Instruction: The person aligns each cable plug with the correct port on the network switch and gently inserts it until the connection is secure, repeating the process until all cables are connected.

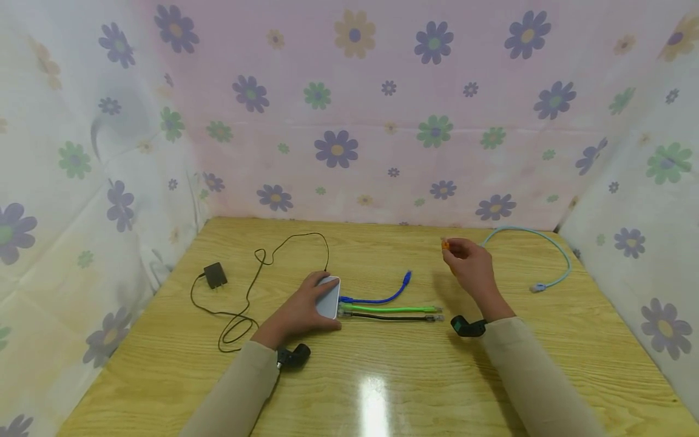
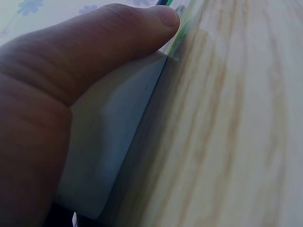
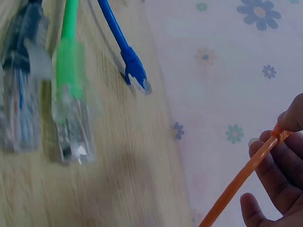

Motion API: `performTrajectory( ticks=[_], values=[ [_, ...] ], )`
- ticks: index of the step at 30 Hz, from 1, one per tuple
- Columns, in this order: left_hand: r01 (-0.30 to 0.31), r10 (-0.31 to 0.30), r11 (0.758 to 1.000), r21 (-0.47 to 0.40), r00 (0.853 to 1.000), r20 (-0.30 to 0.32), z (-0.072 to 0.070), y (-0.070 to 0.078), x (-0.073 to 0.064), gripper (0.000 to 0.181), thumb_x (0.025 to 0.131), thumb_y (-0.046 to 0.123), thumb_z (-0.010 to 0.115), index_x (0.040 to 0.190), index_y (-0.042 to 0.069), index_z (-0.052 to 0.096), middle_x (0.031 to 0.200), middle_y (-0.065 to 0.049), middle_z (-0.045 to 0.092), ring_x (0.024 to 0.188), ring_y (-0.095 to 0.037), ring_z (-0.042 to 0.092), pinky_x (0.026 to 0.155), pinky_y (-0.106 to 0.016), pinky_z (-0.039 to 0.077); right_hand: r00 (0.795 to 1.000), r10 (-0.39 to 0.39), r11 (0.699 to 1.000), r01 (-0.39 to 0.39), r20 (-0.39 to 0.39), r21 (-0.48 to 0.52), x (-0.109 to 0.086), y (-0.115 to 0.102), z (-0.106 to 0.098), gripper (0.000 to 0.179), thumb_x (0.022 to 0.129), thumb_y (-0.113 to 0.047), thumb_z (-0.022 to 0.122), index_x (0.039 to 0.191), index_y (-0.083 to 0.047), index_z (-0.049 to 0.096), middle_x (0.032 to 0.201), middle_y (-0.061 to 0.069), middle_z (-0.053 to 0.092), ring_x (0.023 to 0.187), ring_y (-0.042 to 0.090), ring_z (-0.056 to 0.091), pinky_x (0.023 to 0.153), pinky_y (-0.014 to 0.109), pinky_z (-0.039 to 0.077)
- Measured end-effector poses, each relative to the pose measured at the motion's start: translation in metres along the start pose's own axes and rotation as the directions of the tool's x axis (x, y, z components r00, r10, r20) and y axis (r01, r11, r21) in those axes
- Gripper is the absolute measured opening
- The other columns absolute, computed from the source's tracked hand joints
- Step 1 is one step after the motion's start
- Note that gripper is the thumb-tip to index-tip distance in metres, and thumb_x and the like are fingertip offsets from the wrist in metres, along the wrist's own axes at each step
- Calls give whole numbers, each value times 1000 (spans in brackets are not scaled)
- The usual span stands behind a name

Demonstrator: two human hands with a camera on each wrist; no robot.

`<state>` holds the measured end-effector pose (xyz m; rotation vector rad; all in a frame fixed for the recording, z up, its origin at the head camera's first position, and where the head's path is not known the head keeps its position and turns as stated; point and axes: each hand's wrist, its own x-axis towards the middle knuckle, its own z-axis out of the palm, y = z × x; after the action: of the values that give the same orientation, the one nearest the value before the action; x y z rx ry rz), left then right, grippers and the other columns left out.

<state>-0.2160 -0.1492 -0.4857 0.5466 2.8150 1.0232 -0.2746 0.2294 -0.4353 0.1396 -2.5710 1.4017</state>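
My left hand (image 1: pixel 297 308) holds a small white network box (image 1: pixel 329 297) flat on the table, its thumb along the near side and fingers toward the far side. In the left wrist view the thumb lies along the edge of the box (image 2: pixel 128 113). Blue (image 1: pixel 377 301), green (image 1: pixel 390 309) and black (image 1: pixel 388 317) Ethernet cables run rightward from the box, with loose plugs at their far ends. Raised above the table, my right hand (image 1: pixel 472 267) pinches an orange Ethernet cable (image 3: pixel 241 179) near its plug between thumb and fingers.
A light-blue Ethernet cable (image 1: pixel 565 258) curves over the back right of the table. At the left lies a black power adapter (image 1: pixel 215 275), its thin cord (image 1: pixel 248 297) looping toward the box. Flowered cloth (image 1: pixel 371 170) hangs behind the table (image 1: pixel 437 388) and at both sides.
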Motion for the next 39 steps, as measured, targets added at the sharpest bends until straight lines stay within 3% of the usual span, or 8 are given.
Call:
performTrajectory(
  ticks=[15,29,39],
  values=[
    [-1,1,1000,5,1000,7,-1,0,0,99,66,52,84,150,29,37,158,0,22,125,-28,43,86,-37,47,995,-59,998,60,79,-1,-8,-15,33,34,95,-25,62,126,-12,64,107,13,70,94,28,67,69,31,53],
    [7,-7,1000,0,1000,11,-2,2,-2,98,67,54,83,150,31,37,158,1,21,123,-27,44,83,-37,47,989,-54,999,54,138,9,-13,-26,54,35,93,-22,59,126,-13,65,106,12,69,89,24,65,64,28,50],
    [2,-2,1000,5,1000,6,-1,1,-1,98,67,54,83,150,31,37,158,2,21,122,-27,44,83,-37,48,976,-106,994,108,190,0,-15,-33,68,33,92,-17,61,124,-11,67,103,11,71,83,19,65,61,26,50]
  ],
)
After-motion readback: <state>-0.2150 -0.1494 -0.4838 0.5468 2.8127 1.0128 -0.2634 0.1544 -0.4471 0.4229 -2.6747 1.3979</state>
